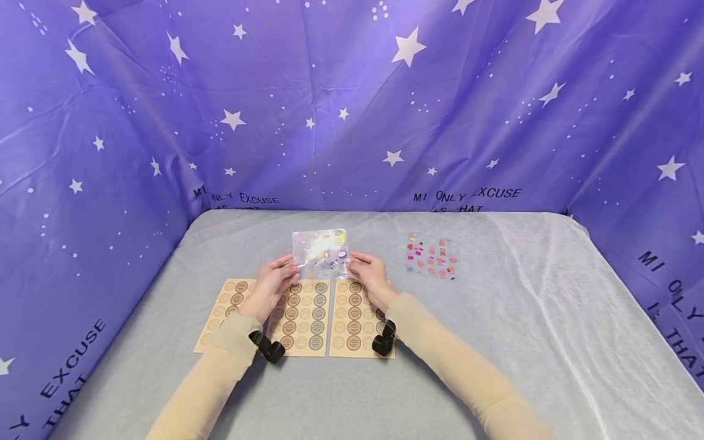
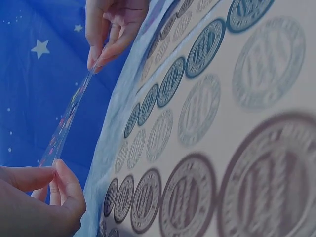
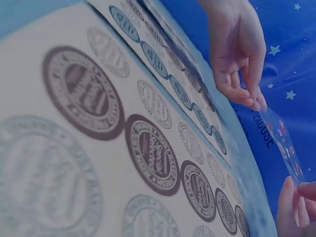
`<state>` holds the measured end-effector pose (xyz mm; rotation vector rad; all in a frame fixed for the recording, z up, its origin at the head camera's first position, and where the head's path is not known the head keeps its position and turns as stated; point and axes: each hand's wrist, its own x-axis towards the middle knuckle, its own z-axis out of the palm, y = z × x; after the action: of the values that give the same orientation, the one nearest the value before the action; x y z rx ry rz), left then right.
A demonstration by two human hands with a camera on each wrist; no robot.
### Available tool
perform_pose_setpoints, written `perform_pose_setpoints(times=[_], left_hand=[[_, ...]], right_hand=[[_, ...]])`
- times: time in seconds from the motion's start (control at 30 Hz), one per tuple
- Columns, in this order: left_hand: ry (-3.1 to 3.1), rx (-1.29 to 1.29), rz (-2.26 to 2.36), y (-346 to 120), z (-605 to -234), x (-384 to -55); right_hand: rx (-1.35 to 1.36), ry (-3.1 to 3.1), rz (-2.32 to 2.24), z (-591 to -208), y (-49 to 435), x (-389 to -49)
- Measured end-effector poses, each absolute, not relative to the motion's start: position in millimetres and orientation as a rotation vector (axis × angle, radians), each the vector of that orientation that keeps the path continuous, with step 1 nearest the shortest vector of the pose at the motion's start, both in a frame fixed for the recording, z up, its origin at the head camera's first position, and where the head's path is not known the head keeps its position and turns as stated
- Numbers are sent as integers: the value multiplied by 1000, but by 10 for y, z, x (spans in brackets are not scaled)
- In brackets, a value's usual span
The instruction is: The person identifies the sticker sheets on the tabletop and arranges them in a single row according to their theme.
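Note:
A clear plastic sheet with small colourful stickers is held up over the far edge of the brown sticker sheets. My left hand pinches its left edge between thumb and fingers, and my right hand pinches its right edge. In the left wrist view the transparent sheet shows nearly edge-on, stretched between both hands. Beneath the hands lie the tan sheets of round seal stickers, a left one, a middle one and a right one, partly covered by my hands and wrists.
Another clear sheet with pink and red stickers lies on the grey cloth-covered table to the right. A purple star-patterned curtain encloses the table at the back and both sides. Black wrist cameras sit on both wrists.

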<state>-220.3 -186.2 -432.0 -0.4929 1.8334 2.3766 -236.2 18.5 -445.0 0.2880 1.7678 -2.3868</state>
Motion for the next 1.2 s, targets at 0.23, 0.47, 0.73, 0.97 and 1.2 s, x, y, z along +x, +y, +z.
perform_pose_setpoints(times=[0.23, 0.47, 0.73, 0.97, 1.2], left_hand=[[1825, -512, 2353, -1737, -4293, -2133], [1801, -480, 2368, -1638, -4306, -2056], [1755, -450, 2388, -1511, -4332, -1966], [1749, -423, 2394, -1379, -4355, -1893], [1780, -407, 2368, -1228, -4349, -1845]], right_hand=[[316, 1693, -2409, -4395, 327, -2253], [324, 1686, -2375, -4389, 470, -2161], [266, 1744, -2324, -4447, 663, -2105], [283, 1753, -2300, -4398, 831, -1985], [227, 1762, -2350, -4419, 998, -1886]])
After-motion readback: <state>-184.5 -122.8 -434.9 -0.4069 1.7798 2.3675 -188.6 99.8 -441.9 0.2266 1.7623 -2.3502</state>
